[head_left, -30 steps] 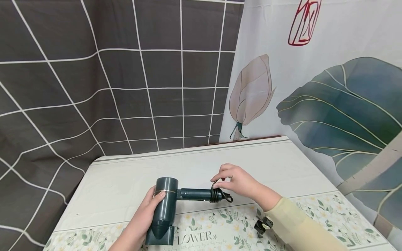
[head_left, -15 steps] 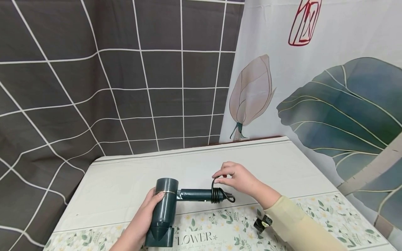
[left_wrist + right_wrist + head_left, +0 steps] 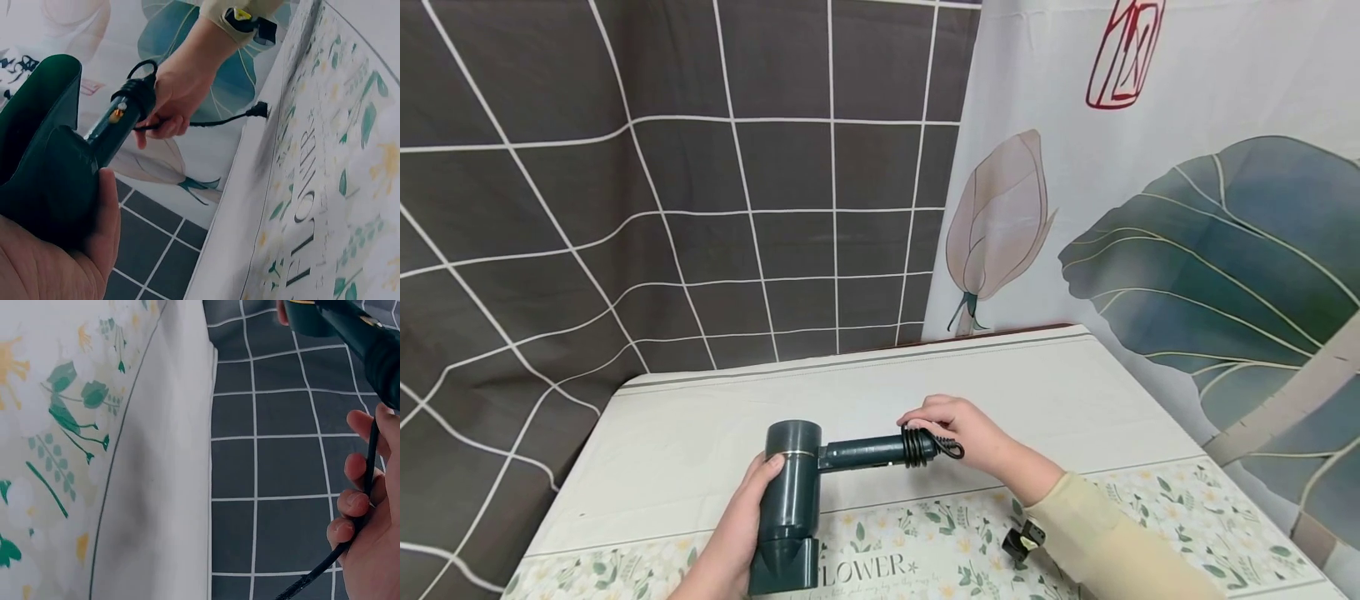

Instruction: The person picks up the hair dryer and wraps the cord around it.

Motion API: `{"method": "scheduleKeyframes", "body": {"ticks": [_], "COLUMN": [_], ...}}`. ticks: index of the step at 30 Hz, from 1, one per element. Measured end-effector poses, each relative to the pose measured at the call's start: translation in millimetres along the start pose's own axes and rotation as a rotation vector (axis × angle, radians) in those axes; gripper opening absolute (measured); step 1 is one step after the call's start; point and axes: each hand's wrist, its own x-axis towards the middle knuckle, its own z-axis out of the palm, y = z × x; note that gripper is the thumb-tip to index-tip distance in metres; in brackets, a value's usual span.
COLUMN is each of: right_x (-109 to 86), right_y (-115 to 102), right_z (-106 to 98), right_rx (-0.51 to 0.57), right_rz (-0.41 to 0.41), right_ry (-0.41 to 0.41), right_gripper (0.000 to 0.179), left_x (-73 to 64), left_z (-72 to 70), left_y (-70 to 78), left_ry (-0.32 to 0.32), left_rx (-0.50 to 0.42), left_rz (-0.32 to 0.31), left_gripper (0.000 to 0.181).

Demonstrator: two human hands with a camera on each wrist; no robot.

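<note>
A dark green hair dryer (image 3: 792, 492) is held above the table, its handle (image 3: 861, 452) pointing right. My left hand (image 3: 741, 512) grips the barrel, with the thumb on its near side. Several turns of black cord (image 3: 916, 447) are wound round the end of the handle, and a small loop sticks out past it. My right hand (image 3: 970, 433) is at that end. In the right wrist view its curled fingers hold the loose cord (image 3: 345, 547) against the palm. The cord's free part runs to a dark plug-like end (image 3: 257, 110) in the left wrist view.
Under the hands lies a table with a white cover (image 3: 1015, 392) and a printed floral band (image 3: 940, 533). A dark grid curtain (image 3: 775, 175) and a white curtain with leaf prints (image 3: 1225, 242) hang behind. A small black device (image 3: 1024, 540) sits at the right wrist.
The handle end has risen and tilts slightly upward. My right hand has gone from pulling a cord loop above the handle to a position beside and behind the wound turns.
</note>
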Motion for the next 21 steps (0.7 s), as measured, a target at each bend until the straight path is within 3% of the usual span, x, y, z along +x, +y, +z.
{"method": "scheduleKeyframes", "body": {"ticks": [3,6,8,11,15,21], "right_x": [0.2,0.0,0.2,0.9,1.3,1.0], "right_y": [1,-2,-5,-12,-20,-20], "right_z": [4,7,10,13,18,26], "right_rx": [-0.021,-0.047,-0.041,-0.033,-0.123,-0.332], "right_rz": [-0.051,-0.040,0.019,0.171,0.289,0.208], "right_ry": [0.019,0.034,0.039,0.044,0.072,0.105], "right_gripper": [0.019,0.023,0.024,0.017,0.013,0.015], "left_x": [-1.7,-2.7,-3.0,-2.8,-2.0,1.8], "left_z": [2.7,5.6,7.2,9.3,10.9,10.6], "left_y": [1.3,3.3,4.9,6.9,7.7,8.4], "left_ry": [0.023,0.040,0.049,0.068,0.104,0.158], "left_rx": [0.000,-0.016,-0.030,-0.039,-0.032,-0.026], "left_rz": [-0.008,-0.005,-0.001,0.003,0.006,0.011], "left_gripper": [0.077,0.079,0.079,0.078,0.079,0.082]}}
